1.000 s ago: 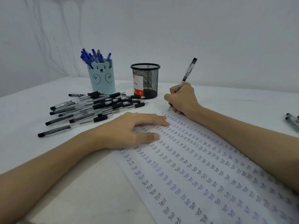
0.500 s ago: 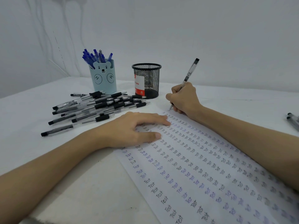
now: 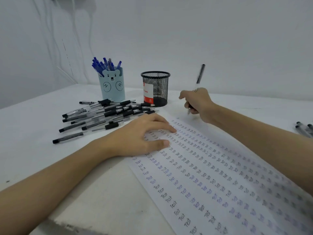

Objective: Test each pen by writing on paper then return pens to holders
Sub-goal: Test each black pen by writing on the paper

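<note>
My right hand (image 3: 197, 102) curls round a black pen (image 3: 199, 77), which stands nearly upright and blurred; its tip sits just past the far end of the paper (image 3: 220, 184), and I cannot tell whether it touches. My left hand (image 3: 144, 136) lies flat on the paper's near-left part, fingers spread and straight, holding nothing. The paper carries rows of the word "Test" in black and blue. A heap of black pens (image 3: 105, 114) lies on the tabletop (image 3: 25, 133) left of my left hand. Behind the heap stands a light-blue bear holder (image 3: 112, 85) with blue pens (image 3: 105, 64) in it, and beside it a black mesh holder (image 3: 155, 89). More pens (image 3: 304, 128) lie at the right edge.
</note>
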### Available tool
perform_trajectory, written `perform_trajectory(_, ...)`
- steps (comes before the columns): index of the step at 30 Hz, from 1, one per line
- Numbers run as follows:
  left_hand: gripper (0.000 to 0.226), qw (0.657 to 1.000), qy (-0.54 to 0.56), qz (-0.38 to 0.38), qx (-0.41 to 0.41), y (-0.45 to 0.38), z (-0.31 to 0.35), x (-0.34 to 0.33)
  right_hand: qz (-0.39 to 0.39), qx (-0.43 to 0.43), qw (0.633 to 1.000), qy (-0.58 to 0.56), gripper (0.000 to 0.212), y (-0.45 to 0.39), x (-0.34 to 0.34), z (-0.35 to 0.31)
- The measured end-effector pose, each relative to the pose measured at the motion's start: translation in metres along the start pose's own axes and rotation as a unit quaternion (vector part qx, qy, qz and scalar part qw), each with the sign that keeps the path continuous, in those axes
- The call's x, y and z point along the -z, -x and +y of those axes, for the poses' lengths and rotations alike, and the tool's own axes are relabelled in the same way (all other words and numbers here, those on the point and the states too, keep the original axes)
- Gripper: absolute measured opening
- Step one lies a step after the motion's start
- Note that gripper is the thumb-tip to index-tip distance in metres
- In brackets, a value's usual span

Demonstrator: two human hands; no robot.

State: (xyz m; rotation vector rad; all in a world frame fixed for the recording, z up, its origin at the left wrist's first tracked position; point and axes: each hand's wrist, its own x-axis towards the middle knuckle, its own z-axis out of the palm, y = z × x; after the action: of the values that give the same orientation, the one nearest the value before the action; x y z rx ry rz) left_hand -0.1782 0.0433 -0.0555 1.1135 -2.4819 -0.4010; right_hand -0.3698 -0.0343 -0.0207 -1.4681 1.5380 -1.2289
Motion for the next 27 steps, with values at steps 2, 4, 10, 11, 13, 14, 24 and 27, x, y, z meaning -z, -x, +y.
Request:
perform_trajectory(2, 0.048, 0.999, -0.029, 0.026, 0.004, 0.003, 0.002, 0.0, 0.005, 0.015, 1.0, -0.001, 0.029, 0.002, 0.009, -0.009)
perform_trajectory(4, 0.051, 0.998, -0.046, 0.046, 0.008, 0.005, 0.005, 0.001, -0.005, 0.035, 0.999, -0.014, 0.03, 0.009, 0.018, -0.015)
perform_trajectory(10, 0.05, 0.996, -0.059, 0.07, 0.018, 0.013, 0.014, 0.002, -0.037, 0.021, 0.999, -0.01, 0.027, 0.043, 0.044, -0.017)
perform_trajectory(11, 0.048, 0.996, -0.056, 0.071, 0.026, 0.014, 0.014, 0.002, -0.042, 0.006, 0.999, -0.017, 0.023, 0.048, 0.049, -0.019)
perform_trajectory(13, 0.043, 0.996, -0.042, 0.068, 0.042, 0.015, 0.019, 0.003, -0.036, -0.012, 0.999, -0.037, 0.012, 0.059, 0.06, -0.023)
perform_trajectory(14, 0.039, 0.996, -0.034, 0.064, 0.052, 0.015, 0.018, 0.003, -0.029, -0.014, 0.998, -0.051, 0.008, 0.063, 0.063, -0.023)
perform_trajectory(24, 0.05, 0.993, 0.012, -0.009, 0.115, 0.013, 0.033, -0.009, -0.001, -0.03, 0.997, 0.076, 0.02, 0.084, 0.103, 0.004)
perform_trajectory(27, 0.056, 0.993, 0.001, -0.024, 0.113, 0.007, 0.041, -0.014, 0.039, -0.044, 0.981, 0.187, 0.025, 0.083, 0.123, 0.012)
